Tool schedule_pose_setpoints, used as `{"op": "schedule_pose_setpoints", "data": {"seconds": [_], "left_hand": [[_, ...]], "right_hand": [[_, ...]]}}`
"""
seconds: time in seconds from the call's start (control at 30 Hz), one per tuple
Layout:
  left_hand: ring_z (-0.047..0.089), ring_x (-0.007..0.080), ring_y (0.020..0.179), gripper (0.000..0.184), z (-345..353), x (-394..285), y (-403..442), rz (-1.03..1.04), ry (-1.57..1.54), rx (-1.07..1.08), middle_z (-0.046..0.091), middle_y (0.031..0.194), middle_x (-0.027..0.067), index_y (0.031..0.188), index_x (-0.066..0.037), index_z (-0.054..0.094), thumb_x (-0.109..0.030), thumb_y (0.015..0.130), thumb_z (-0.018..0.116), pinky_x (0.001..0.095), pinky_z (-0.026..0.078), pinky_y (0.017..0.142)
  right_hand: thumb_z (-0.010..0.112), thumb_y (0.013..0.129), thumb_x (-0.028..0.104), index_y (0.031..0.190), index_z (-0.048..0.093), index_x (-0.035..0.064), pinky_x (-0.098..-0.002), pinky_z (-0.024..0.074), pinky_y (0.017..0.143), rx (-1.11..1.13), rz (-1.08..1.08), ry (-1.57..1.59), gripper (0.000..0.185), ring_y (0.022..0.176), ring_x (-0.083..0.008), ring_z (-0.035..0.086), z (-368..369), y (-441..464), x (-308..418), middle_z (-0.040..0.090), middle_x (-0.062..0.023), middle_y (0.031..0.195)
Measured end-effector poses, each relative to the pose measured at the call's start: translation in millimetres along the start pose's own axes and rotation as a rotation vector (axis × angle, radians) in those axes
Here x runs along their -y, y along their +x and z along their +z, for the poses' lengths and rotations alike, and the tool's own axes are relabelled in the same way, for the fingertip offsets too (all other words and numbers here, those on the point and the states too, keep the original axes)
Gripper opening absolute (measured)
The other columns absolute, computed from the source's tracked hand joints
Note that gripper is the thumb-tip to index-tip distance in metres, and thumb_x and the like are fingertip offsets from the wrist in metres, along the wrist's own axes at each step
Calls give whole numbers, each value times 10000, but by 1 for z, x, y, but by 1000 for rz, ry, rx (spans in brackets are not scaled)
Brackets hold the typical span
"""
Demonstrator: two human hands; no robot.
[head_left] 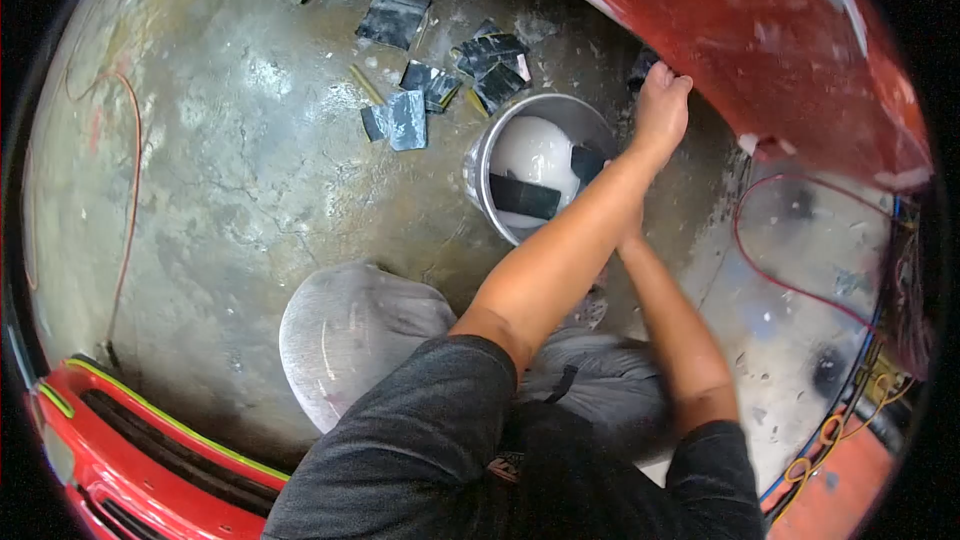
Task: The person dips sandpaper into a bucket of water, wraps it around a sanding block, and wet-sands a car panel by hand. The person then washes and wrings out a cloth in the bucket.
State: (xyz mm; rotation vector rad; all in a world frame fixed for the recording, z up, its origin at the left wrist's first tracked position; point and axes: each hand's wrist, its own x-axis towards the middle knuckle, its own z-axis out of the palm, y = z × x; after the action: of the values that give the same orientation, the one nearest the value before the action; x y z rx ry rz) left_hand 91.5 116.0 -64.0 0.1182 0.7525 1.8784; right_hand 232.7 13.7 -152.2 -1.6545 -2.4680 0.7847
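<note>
My left hand is at the lower edge of a large red car body panel, its fingers curled closed. A small dark piece shows beside those fingers; I cannot make out whether the hand grips it. My left forearm crosses over my right arm and hides most of my right hand, fingers included. Just beyond that forearm stands a metal bucket with whitish, cloudy liquid. A dark rectangular block lies in it, and a second dark piece is partly covered by my forearm.
Several dark sandpaper sheets lie scattered on the wet concrete floor. Another red car part with lime-green edging is at lower left. A thin hose runs along the left; a red hose and cables lie on the right.
</note>
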Motion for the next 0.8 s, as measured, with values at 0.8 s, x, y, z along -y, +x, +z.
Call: {"op": "schedule_pose_setpoints", "data": {"seconds": [0.8], "left_hand": [[634, 363, 1239, 412, -241, 29, 18, -876, 2409, 1029, 642, 1346, 230, 1250, -52, 706, -244, 904, 590, 460, 494, 1041]], "right_hand": [[478, 1030, 188, 1259, 455, -69, -607, 499, 867, 62, 112, 98, 345, 970, -516, 666, -22, 22, 42, 686, -331, 1026]]}}
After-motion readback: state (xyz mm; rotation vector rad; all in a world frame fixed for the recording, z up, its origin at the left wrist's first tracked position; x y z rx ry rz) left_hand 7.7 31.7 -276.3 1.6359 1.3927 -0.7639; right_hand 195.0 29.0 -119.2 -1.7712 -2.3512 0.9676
